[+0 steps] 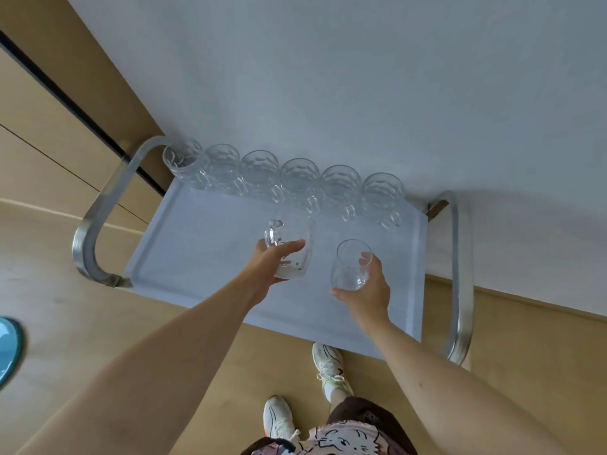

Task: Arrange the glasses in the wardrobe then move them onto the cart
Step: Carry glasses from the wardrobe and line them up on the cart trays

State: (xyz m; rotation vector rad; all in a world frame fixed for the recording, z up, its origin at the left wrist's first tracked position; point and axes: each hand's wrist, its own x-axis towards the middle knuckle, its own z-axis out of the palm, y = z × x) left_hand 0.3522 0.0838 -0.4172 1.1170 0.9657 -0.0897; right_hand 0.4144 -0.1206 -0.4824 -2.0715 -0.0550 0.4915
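Now each hand, left hand (269, 274) and right hand (368, 290), grips a clear tumbler (smooth, stemless) above the cart (197, 251).

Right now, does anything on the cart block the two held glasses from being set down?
Nothing visible does. The tray under the left glass and right glass is bare. The six mugs stand in a row along the far edge, beyond both.

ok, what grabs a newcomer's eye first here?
Both hands over the cart, each holding a clear glass: the left hand grips one glass, the right hand another. Behind them, six dimpled glass mugs line the cart's far edge against the wall.
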